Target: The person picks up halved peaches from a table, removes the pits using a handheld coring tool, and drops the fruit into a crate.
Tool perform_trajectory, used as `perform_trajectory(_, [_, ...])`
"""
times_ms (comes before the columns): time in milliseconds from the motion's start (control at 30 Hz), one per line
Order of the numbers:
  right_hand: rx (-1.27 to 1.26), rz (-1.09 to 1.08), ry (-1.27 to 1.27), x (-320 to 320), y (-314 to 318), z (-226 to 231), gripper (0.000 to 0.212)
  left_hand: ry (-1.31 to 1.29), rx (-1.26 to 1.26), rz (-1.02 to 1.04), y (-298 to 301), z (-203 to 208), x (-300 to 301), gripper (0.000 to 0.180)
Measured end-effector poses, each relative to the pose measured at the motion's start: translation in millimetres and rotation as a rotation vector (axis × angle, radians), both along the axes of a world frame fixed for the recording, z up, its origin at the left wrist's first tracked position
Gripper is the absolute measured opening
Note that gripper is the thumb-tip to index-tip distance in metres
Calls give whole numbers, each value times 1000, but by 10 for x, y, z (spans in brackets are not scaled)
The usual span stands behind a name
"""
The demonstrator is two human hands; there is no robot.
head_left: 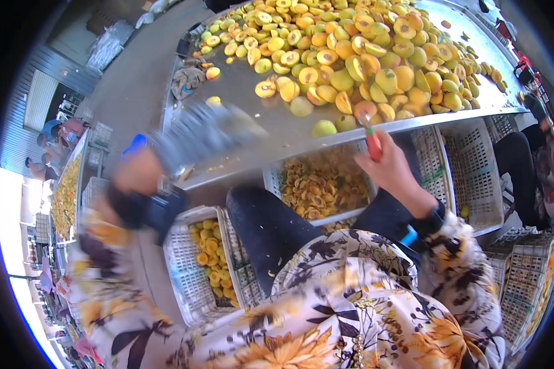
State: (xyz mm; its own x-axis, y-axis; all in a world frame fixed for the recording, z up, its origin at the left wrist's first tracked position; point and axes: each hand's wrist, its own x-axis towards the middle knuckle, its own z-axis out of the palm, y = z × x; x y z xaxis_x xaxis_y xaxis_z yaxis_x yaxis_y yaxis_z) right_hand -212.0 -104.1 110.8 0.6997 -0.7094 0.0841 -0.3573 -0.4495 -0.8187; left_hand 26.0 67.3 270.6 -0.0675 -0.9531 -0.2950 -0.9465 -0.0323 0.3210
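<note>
My right hand [388,165] is closed round a small red-handled tool [373,145] with a metal tip, over the table's near edge. The tip points at a reddish-yellow fruit [364,111] at the front of the pile; I cannot tell whether they touch. My left hand [212,138], in a grey-blue glove, is smeared by motion above the left part of the metal table [240,161]. Its fingers cannot be made out, nor whether it holds anything. Beyond both hands lies a large heap of halved yellow stone fruit [345,52], many cut faces up with stones showing.
Under the table edge, a white crate [271,184] holds brownish fruit pieces. Beside my left leg stands a crate [181,270] of yellow halves. More plastic crates [474,166] stand at the right, near another person's leg [516,166]. A grey cloth [188,81] lies on the table's left side.
</note>
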Motion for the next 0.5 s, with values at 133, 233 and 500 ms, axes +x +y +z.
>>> perform_trajectory(133, [282, 50, 210, -463, 127, 209, 48, -829, -266, -135, 92, 952, 713, 35])
perform_trajectory(233, [278, 119, 218, -626, 202, 101, 51, -972, -245, 206, -178, 914, 959, 37])
perform_trajectory(500, [124, 126, 33, -285, 55, -562, 33, -670, -228, 573, -1712, -791, 1324, 40])
